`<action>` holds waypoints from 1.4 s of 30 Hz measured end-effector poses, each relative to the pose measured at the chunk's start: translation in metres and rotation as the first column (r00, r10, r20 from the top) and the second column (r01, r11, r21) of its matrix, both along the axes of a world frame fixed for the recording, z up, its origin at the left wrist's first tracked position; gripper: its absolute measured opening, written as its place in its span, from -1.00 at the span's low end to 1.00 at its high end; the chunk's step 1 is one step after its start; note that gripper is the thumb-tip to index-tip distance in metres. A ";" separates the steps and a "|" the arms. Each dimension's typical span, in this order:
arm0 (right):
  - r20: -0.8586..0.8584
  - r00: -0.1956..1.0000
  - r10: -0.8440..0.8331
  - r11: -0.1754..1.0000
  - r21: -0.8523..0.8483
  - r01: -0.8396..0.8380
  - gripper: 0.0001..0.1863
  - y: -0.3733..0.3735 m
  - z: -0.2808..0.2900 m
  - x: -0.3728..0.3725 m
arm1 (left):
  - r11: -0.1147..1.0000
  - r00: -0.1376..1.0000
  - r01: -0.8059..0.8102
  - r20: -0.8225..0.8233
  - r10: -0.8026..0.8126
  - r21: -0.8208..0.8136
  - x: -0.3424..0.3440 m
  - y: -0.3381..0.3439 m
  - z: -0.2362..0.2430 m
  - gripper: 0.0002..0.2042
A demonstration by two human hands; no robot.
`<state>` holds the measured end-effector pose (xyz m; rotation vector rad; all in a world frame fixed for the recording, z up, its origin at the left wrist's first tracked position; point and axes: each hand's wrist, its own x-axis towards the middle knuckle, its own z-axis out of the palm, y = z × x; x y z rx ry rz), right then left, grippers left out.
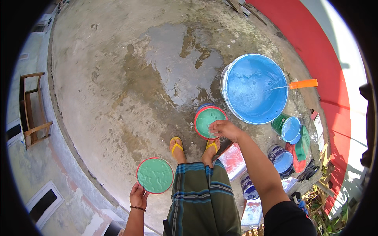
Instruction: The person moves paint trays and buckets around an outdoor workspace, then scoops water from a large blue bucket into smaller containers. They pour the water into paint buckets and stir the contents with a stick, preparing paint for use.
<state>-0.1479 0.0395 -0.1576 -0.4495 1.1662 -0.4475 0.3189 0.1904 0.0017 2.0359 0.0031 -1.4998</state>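
Lower left of the blue tub [256, 88], the left hand [139, 196] pinches the edge of a red-rimmed lid [154, 176] coated wet green; it looks light, stiff and slippery, best held by its rim. Just beside the tub, the right hand's [224, 130] half-curled fingers overlap a green-filled pot [207, 120]; whether they grip is unclear.

Outdoor yard beside a building. Sunlit, stained concrete ground [94, 67] underfoot, damp in patches; weathered plaster wall [53, 163] at left with white-framed window [43, 205]; red-and-white painted wall [330, 59] at right; leafy plants [341, 225] lower right.
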 end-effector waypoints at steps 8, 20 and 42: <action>-0.616 0.749 -0.244 0.934 -0.358 0.010 -0.77 0.008 0.035 -0.054 | 0.999 0.999 -0.031 0.027 0.030 0.025 -0.001 0.001 0.006 -0.68; -0.233 0.891 -0.389 0.860 0.255 0.442 -0.72 -0.046 -0.052 -0.155 | 0.998 0.998 -0.018 0.061 0.015 0.058 -0.004 0.017 -0.003 -0.69; -0.633 0.739 -0.232 0.753 -0.598 -0.276 -0.79 0.031 0.016 0.000 | 0.999 0.999 -0.008 0.040 0.006 0.043 -0.009 0.005 0.005 -0.67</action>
